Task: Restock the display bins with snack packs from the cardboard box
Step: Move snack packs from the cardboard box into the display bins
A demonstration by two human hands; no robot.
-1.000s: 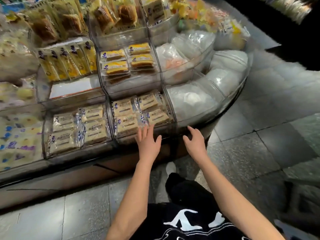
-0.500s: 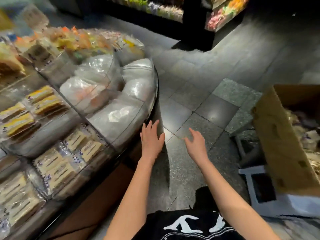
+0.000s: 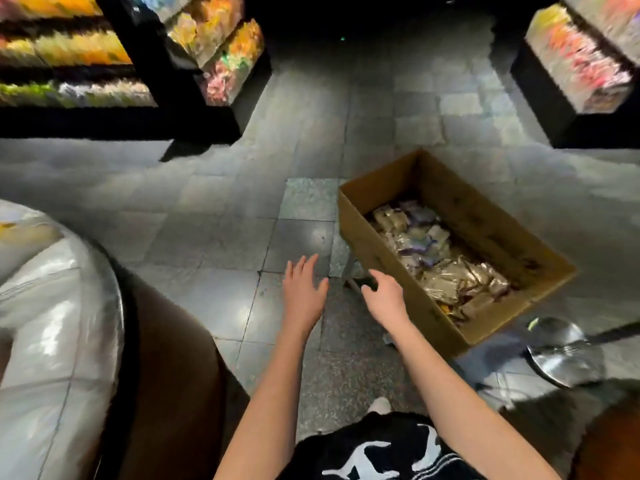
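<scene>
We record one head view, smeared by motion blur toward its edges. The cardboard box (image 3: 375, 233) stands open on the grey tiled floor (image 3: 207, 220), right of centre. Inside it lie snack packs (image 3: 440, 261) in gold and purple wrappers. Blur keeps us from reading any print or counting them, and the near-left wall hides whatever lies against it. The area under the box's near-left corner is dark and we cannot make it out.

The left hand (image 3: 303, 292) is held palm down over the floor, left of the box, fingers straight and slightly spread, with nothing in its grasp. The right hand (image 3: 386, 297) is just beside it, in front of the box's near-left wall, fingers loosely curled, also holding nothing. Its fingertips merge with a dark patch, so we cannot tell whether they touch the cardboard. Both forearms are bare.

The display bin (image 3: 59, 306) sits at the near left edge, well apart from the box. It shows a curved clear wall over pale bagged contents that we cannot identify, and the frame cuts it off. Far-left shelving (image 3: 69, 53) and a far-right shelf unit (image 3: 581, 60) carry coloured goods too blurred to name. A shiny round metal object (image 3: 561, 351) lies on the floor to the near right of the box. A black top (image 3: 377, 452) with white print is cut off at the bottom edge.
</scene>
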